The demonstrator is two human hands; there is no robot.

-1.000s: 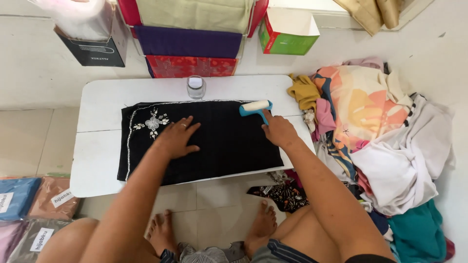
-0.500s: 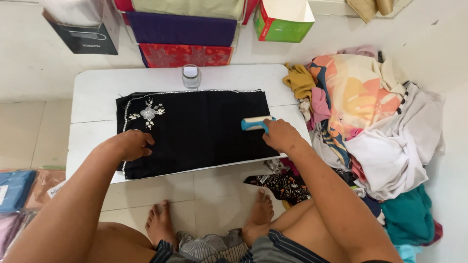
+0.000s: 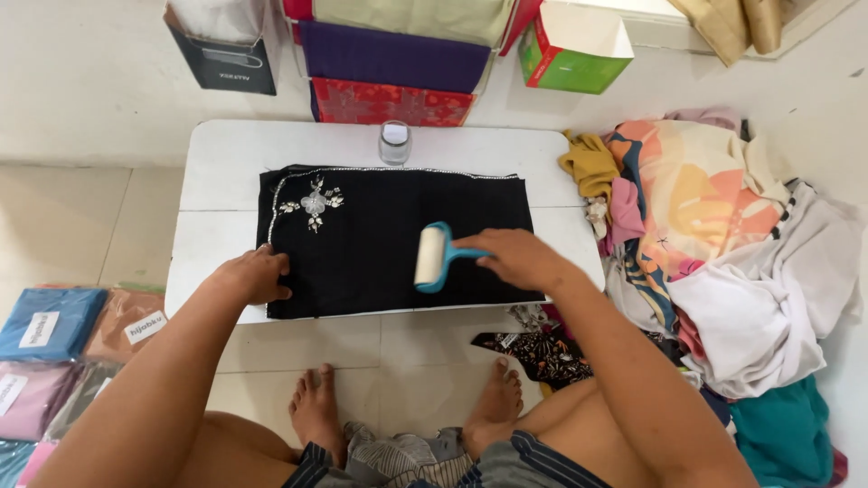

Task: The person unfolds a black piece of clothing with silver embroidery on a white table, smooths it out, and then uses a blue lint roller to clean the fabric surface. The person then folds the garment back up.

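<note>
- Head view: the right hand (image 3: 517,258) grips the blue handle of a lint roller (image 3: 431,257), whose white drum lies on the black cloth (image 3: 398,239) near its middle.
- A second ago the roller sat at the cloth's far right corner; half a second ago it was at the right edge, nearer the person. Now it has come well to the left, so the strokes appear to be working across the fabric from right to left.
- The left hand (image 3: 253,276) lies flat, fingers loosely curled, holding nothing, pinning the cloth's near-left corner. A second ago it pressed the middle of the cloth; it has moved out of the roller's way.
- The cloth stays spread flat on the white tabletop (image 3: 217,163), its embroidered flower (image 3: 313,203) at the far left, not yet reached by the roller.
- A small glass jar (image 3: 394,142) stands just beyond the cloth's far edge, and a heap of clothes (image 3: 723,262) lies on the floor to the right.
</note>
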